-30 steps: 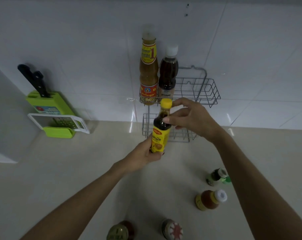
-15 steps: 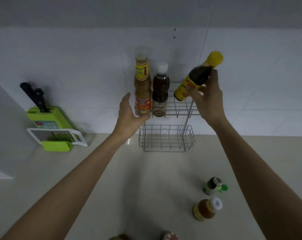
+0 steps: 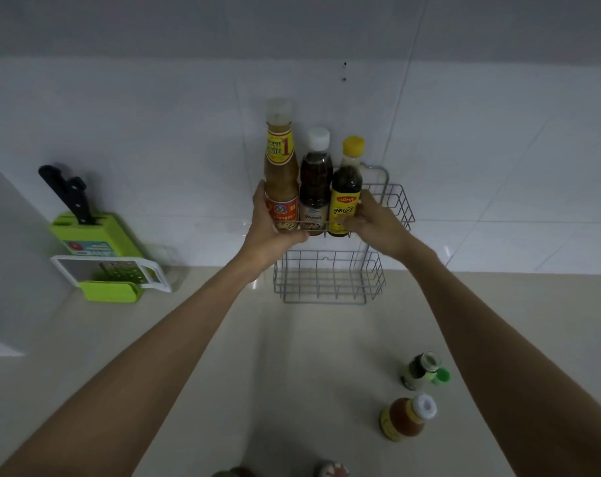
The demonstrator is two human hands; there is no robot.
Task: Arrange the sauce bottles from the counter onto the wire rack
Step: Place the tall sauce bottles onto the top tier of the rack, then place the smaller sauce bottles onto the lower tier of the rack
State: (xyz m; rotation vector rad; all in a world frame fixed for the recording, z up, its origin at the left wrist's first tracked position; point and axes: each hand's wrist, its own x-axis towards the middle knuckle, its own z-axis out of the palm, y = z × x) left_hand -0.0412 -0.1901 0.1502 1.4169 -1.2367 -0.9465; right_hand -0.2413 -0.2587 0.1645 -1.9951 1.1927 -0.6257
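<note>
1. Wire rack [image 3: 397,204] of thin pale-grey metal rod, two open grid baskets one above the other, stands against a glossy white tiled wall [image 3: 154,132] on a smooth beige counter [image 3: 292,373].
2. Three bottles stand upright in a tight row at the left end of the upper basket: a tall bottle of cloudy tan sauce [image 3: 281,173] with a clear cap and red-and-yellow label, a shorter dark sauce bottle [image 3: 314,180] with a white cap, and a dark soy-type bottle [image 3: 347,187] with a yellow cap and yellow label.
3. Left hand [image 3: 271,228] curls around the base of the tan bottle and the basket's front corner, fingers closed on it.
4. Right hand [image 3: 374,222] holds the lower part of the yellow-capped bottle, fingers wrapped around its right side at the basket rail.
5. The lower basket and the right half of the upper one hold nothing.
6. On the counter at lower right stand a small dark bottle [image 3: 419,370] with a green cap beside it and a squat amber bottle [image 3: 404,420] with a white cap.
7. At left, a lime-green plastic knife block [image 3: 96,235] holds black-handled knives, with a white-framed grater [image 3: 113,273] in front.
</note>
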